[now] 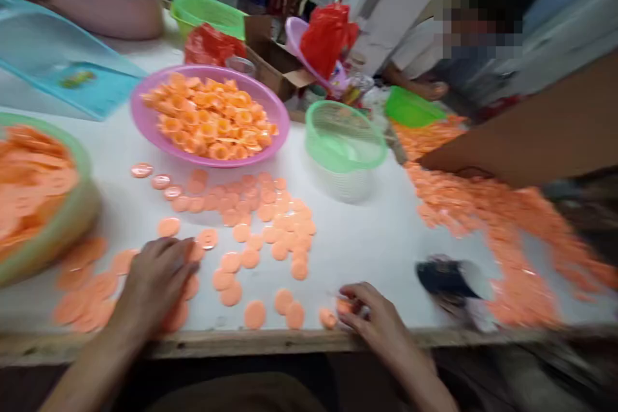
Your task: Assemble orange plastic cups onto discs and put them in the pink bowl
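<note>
Flat, round orange plastic discs (290,222) lie scattered over the white tabletop. At the left, my left hand (159,277) rests low among them, its bent fingers and thumb closing around a disc (196,251) that they partly cover. Near the table's front edge, my right hand (374,315) pinches a small orange piece (344,306) between thumb and fingers; its exact shape is partly hidden. Just left of those fingertips sits another small orange piece (327,318). Behind the discs stands a pink-purple basin (145,132) heaped with cup-shaped orange pieces (207,119).
A green tub (84,206) full of orange pieces stands at far left. Beyond are a green basket (345,141), a blue tray (109,93) and a cardboard box (270,61). More orange pieces (483,206) cover the right side, near a dark object (444,277). Another person (420,58) works behind.
</note>
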The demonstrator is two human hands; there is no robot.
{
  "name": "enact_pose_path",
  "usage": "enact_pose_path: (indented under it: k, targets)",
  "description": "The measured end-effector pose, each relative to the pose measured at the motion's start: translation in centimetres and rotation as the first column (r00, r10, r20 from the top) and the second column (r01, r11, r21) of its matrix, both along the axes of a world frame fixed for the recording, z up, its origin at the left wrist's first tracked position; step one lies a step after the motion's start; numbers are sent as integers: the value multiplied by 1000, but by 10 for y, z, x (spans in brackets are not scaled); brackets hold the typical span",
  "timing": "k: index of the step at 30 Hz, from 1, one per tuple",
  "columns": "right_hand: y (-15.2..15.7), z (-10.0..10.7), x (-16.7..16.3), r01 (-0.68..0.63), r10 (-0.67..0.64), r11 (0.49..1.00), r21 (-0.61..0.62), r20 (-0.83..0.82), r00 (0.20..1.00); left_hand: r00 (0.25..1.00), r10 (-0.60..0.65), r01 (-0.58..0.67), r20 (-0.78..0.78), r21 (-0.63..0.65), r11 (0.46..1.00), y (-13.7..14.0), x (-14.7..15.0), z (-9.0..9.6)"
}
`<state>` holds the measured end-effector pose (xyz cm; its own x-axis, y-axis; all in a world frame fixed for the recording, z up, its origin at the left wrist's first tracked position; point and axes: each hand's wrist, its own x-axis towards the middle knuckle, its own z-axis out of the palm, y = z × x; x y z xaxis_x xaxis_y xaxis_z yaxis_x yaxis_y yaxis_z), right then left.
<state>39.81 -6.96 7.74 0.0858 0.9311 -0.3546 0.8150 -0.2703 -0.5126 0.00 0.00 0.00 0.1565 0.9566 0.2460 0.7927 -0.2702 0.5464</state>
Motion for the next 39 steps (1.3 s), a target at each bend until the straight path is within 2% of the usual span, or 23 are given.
enact_pose_path:
  k: [3, 6, 10, 13, 16, 19, 22, 25, 29, 32, 34, 37, 39]
  targets:
    - [3, -22, 4, 5, -3, 999, 53, -24, 1000, 992, 130, -130, 9, -9, 992, -7, -10, 14]
    - [20, -25, -12, 14, 5, 988, 151, -127, 992, 986, 164, -164, 36, -14, 986, -8, -12, 19]
    - [58, -6, -78, -17, 99, 968, 250, -319, 942, 990, 140, -138, 32, -53, 989, 1, 1, 22]
    - [89, -7, -142, -134, 267, 935, 328, -401, 876, 990, 136, -137, -20, -81, 987, 12, 13, 23]
    - [111, -25, -192, -228, 394, 866, 446, -327, 859, 990, 128, -135, -59, -121, 983, 21, 20, 20]
    - [116, -45, -218, -316, 450, 810, 493, -178, 875, 991, 117, -124, -60, -133, 983, 25, 22, 17]
    - [112, -57, -225, -394, 478, 748, 534, -22, 878, 993, 84, -96, -79, -159, 983, 25, 21, 17]
    - [107, -59, -225, -454, 467, 686, 568, 135, 874, 994, 44, -65, -101, -212, 975, 19, 14, 22]
    - [106, -60, -221, -537, 456, 628, 564, 292, 841, 990, 96, -117, -106, -219, 969, 12, 5, 29]
    - [107, -61, -219, -569, 463, 598, 564, 336, 820, 991, 115, -97, 66, -239, 966, 25, 9, 32]
    - [108, -62, -219, -574, 463, 576, 582, 346, 816, 972, 137, -71, 189, -320, 945, 42, 17, 33]
    - [108, -65, -221, -570, 458, 542, 618, 351, 817, 965, 112, 6, 235, -448, 894, 64, 24, 32]
    - [107, -67, -223, -566, 453, 525, 636, 354, 818, 963, 76, 55, 258, -465, 883, 69, 25, 29]
